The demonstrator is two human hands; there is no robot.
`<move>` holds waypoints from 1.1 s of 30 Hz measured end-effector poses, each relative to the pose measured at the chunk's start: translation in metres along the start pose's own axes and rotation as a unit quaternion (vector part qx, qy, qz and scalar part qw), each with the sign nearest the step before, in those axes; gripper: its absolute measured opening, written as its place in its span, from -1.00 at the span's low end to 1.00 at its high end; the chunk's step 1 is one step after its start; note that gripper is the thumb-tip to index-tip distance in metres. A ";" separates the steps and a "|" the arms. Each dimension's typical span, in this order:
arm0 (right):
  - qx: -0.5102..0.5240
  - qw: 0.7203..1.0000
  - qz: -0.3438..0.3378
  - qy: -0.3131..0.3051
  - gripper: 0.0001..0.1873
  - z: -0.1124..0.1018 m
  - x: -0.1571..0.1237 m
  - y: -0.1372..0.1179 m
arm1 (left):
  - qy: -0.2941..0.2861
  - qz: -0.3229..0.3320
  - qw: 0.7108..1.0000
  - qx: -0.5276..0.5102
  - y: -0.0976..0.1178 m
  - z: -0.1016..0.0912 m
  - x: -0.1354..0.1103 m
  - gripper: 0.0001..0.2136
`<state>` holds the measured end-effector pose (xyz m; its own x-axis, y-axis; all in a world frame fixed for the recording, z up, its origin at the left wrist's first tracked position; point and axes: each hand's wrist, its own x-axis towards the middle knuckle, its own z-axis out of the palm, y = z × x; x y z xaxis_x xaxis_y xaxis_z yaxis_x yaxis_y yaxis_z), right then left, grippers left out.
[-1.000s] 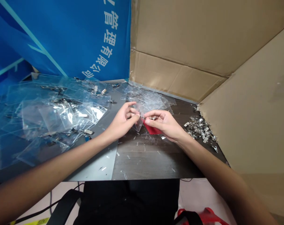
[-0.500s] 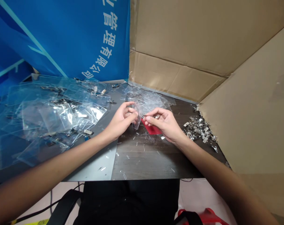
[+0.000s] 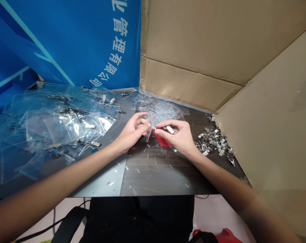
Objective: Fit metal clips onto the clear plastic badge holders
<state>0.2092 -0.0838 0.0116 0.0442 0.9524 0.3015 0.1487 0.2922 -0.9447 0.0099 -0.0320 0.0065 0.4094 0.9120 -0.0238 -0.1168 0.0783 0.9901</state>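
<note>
Fingers (image 3: 142, 123) of the left hand (image 3: 131, 132) are curled and closed on the edge of a clear plastic badge holder (image 3: 149, 127), which stands tilted at the near side of a loose heap of similar holders (image 3: 163, 109). Fingers (image 3: 164, 124) of the right hand (image 3: 177, 135) are pinched together on a small metal clip (image 3: 170, 129), and the thumb and forefinger tips are just beside the holder's right edge. A red sheet (image 3: 161, 139) lies directly beneath the gap between the hands. The dark wood-grain tabletop (image 3: 155, 179) carries scattered clear plastic scraps (image 3: 153, 165) near the hands. A large spread of bagged clear holders (image 3: 59, 125) lies to the left, partly on a grey panel (image 3: 102, 177). A pile of metal clips (image 3: 213, 141) sits to the right against a cardboard wall (image 3: 264, 111). A blue banner (image 3: 67, 44) with white Chinese lettering hangs at the far left, meeting a further cardboard sheet (image 3: 190, 40) at the far right.
</note>
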 end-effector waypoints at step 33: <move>0.169 0.980 0.106 -0.023 -0.56 0.005 -0.007 0.001 | -0.024 0.112 0.993 0.041 -0.006 -0.009 0.000 -0.03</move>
<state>0.2036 -0.0895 0.0078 -0.0077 0.9954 0.0956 -0.1945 0.0923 -0.9766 0.0028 -0.0288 -0.0010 0.4237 0.8828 0.2028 -0.1366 -0.1590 0.9778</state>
